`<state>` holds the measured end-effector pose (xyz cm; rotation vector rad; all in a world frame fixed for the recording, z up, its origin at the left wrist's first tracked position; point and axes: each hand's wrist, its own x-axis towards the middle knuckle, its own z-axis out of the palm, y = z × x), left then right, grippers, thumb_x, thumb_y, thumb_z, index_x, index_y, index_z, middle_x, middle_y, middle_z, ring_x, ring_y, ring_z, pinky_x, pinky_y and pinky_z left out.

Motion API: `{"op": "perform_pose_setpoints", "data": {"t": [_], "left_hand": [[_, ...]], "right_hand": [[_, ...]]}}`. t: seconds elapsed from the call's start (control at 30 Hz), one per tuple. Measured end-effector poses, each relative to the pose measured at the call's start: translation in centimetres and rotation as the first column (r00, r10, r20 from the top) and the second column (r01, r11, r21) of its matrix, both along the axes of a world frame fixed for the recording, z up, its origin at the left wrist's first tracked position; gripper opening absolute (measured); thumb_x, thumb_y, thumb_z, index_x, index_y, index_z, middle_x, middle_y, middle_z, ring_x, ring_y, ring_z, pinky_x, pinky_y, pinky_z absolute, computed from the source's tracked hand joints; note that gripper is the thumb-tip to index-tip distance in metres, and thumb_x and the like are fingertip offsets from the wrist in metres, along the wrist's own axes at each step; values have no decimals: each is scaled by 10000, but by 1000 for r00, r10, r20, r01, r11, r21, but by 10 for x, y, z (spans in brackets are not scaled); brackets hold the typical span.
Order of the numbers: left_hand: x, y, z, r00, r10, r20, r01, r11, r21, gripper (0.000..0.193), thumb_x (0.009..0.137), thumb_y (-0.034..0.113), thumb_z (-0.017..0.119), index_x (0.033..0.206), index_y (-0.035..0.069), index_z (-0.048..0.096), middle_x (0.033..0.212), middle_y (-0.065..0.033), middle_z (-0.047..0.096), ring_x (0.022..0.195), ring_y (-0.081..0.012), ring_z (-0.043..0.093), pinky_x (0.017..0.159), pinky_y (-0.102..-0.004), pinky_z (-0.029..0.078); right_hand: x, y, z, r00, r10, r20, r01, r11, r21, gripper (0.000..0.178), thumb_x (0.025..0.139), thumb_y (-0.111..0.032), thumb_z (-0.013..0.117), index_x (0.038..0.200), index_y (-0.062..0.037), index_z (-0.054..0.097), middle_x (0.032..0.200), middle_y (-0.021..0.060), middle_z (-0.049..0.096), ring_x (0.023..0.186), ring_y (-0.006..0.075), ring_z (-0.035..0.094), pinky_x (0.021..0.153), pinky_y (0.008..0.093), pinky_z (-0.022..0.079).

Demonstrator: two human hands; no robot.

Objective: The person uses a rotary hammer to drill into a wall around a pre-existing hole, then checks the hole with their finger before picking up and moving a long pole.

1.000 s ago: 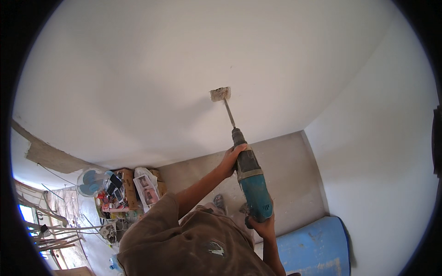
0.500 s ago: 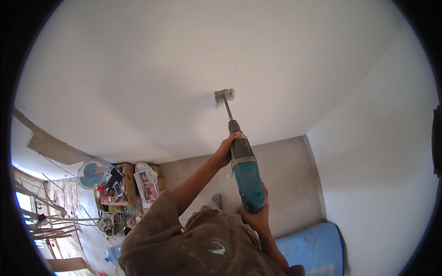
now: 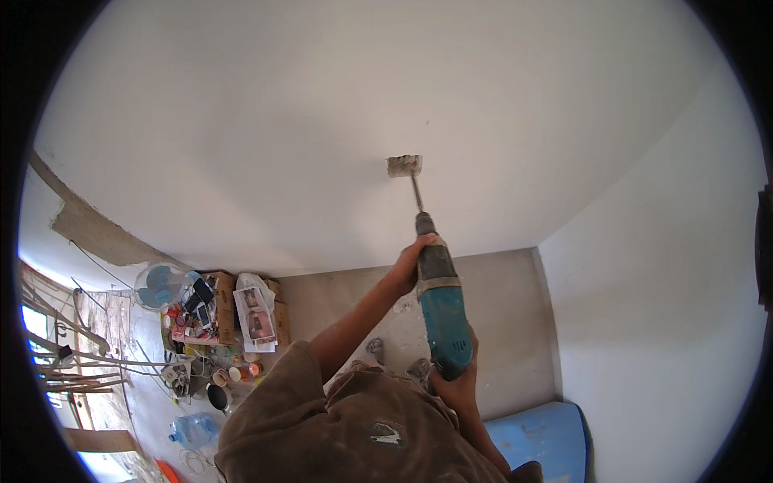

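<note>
drill (image 3: 436, 270): teal casing (image 3: 445, 318), metal bit (image 3: 417, 193) at rough recess (image 3: 399, 167) in smooth white wall (image 3: 282, 121)
left hand (image 3: 409, 270): fingers clamped on drill front
right hand (image 3: 457, 386): fingers clamped at rear
around: cardboard box (image 3: 226, 302), bent blue sheet (image 3: 539, 435)

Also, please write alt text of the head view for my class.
A person's left hand grips the front, and right hand the rear, of a teal and black power tool, its bit at a rough hole in a white wall. A fan and box are at left.
</note>
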<state>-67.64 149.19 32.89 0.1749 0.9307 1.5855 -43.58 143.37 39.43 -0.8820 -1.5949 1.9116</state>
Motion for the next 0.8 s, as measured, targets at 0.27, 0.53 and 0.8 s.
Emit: {"op": "perform_pose_setpoints", "data": {"t": [0.27, 0.53, 0.8], "left_hand": [[2, -3, -8, 998, 47, -43, -47, 999, 4, 527, 837, 479, 595, 1111, 37, 509, 965, -95, 596, 888, -207, 608, 819, -351, 505], [-2, -17, -13, 998, 28, 54, -30, 999, 30, 474, 854, 458, 585, 1074, 42, 524, 941, -85, 598, 859, -190, 610, 803, -338, 509], [8, 8, -15, 994, 103, -35, -105, 993, -57, 474, 850, 453, 593, 1092, 52, 518, 951, -82, 585, 862, -198, 599, 812, -350, 502]], "right_hand": [[7, 13, -9, 999, 19, -43, -17, 998, 58, 933, 654, 35, 651, 1442, -39, 157, 1270, 157, 427, 1110, 213, 511, 910, 321, 456], [8, -1, -16, 986, 49, 158, -89, 963, 253, 963, 647, -50, 696, 1429, -18, 134, 1240, 168, 453, 1148, 261, 480, 978, 375, 399], [11, 14, -18, 995, -75, 66, 82, 990, -112, 931, 642, -15, 684, 1424, -22, 178, 1261, 205, 469, 1135, 315, 533, 966, 384, 434]]}}
